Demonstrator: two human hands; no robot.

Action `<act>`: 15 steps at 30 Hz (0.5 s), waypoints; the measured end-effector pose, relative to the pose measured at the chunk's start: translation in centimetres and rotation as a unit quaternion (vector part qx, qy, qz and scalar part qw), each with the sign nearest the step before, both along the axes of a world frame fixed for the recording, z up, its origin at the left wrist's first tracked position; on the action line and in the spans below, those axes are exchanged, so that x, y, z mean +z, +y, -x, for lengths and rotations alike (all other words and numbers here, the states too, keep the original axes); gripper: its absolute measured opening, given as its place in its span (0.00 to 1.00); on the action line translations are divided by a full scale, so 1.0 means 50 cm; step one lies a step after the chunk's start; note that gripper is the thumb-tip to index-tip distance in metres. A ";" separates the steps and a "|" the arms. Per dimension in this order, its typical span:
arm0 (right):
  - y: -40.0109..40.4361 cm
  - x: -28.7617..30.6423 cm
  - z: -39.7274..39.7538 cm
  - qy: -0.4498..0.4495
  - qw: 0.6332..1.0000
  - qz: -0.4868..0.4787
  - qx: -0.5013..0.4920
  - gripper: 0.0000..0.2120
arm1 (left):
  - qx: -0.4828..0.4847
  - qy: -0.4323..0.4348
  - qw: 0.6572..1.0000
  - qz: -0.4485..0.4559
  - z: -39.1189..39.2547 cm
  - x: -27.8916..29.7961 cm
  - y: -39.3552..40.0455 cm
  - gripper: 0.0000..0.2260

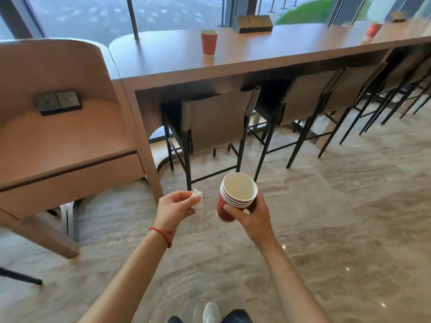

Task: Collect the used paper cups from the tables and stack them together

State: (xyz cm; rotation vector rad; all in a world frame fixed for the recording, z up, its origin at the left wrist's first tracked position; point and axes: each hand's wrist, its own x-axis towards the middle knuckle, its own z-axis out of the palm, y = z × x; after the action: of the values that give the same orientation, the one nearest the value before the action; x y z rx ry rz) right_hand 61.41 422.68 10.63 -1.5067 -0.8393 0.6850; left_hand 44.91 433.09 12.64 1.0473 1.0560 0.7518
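My right hand (250, 212) grips a stack of several red paper cups (235, 194), mouth tilted up toward me, white inside. My left hand (176, 205) pinches a crumpled white tissue (197, 202) just left of the stack. On the long wooden counter (268, 50) ahead stands a single red paper cup (209, 42), upright, well beyond both hands. Another red cup (373, 29) stands blurred at the far right of the counter.
Bar stools (217, 127) with black metal legs are tucked under the counter between me and it. A wooden booth seat (58, 127) with a wall socket fills the left. A wooden box (255, 24) sits on the counter by the window. Marble floor lies underfoot.
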 end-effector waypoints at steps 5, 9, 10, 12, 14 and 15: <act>0.135 0.027 -0.104 0.009 1.000 -0.010 0.024 0.29 | 0.027 0.012 0.999 -0.026 -0.099 0.020 0.122 0.03; 0.249 0.037 -0.176 -0.004 0.999 -0.010 0.037 0.29 | 0.037 -0.014 0.999 -0.033 -0.174 0.042 0.230 0.02; 0.281 0.039 -0.195 -0.007 0.999 -0.010 0.039 0.28 | 0.039 -0.019 0.998 -0.037 -0.194 0.048 0.260 0.03; 0.347 0.044 -0.232 -0.010 0.999 -0.018 0.040 0.28 | 0.038 -0.031 0.998 -0.049 -0.232 0.058 0.324 0.04; 0.418 0.052 -0.268 -0.020 0.998 -0.027 0.047 0.29 | 0.030 -0.040 0.997 -0.064 -0.267 0.066 0.394 0.02; 0.455 0.058 -0.286 -0.028 0.998 -0.031 0.053 0.29 | 0.024 -0.048 0.996 -0.072 -0.284 0.070 0.432 0.01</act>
State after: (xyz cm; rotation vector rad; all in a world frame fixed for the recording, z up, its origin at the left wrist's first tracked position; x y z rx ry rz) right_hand 75.71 445.43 13.52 -1.4400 -0.9805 0.6908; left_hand 59.10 454.70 16.13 1.1005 0.9580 0.9193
